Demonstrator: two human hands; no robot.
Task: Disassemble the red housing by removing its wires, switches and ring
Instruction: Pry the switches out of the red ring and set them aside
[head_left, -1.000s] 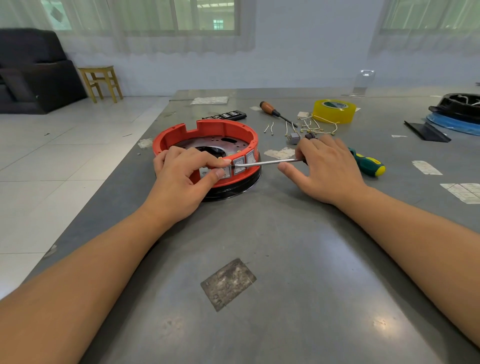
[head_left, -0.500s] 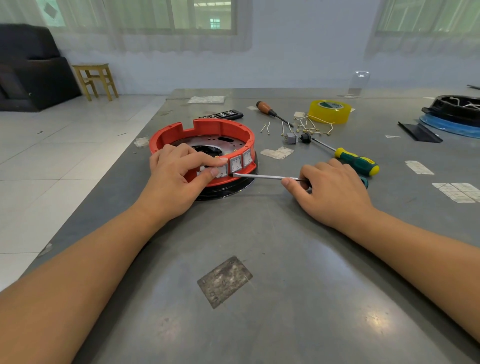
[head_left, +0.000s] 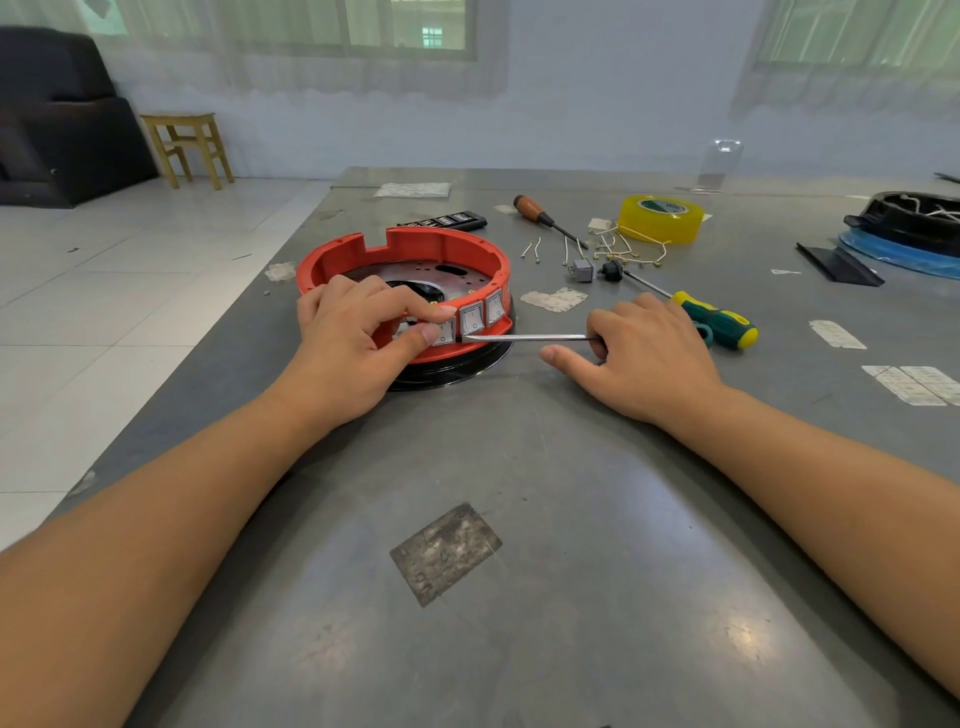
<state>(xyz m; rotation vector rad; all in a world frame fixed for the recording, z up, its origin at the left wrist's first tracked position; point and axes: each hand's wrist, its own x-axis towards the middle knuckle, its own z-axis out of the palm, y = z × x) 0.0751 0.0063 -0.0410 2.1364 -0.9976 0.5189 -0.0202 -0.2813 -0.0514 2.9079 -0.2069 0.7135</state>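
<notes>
Screwdriver (head_left: 524, 338) tip against red housing (head_left: 415, 244) switch (head_left: 443, 332)

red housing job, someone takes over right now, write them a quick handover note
Left hand: holds the red housing at its near rim, thumb and forefinger pinching the leftmost switch.
Right hand: grips a screwdriver, its metal shaft lying level with the tip at that switch's right edge.
Done: loose wires and a small grey part lie on the table near the yellow tape roll.
Left: three switches sit in the housing wall; none is out. The housing rests on a black ring, not yet separated.
</notes>
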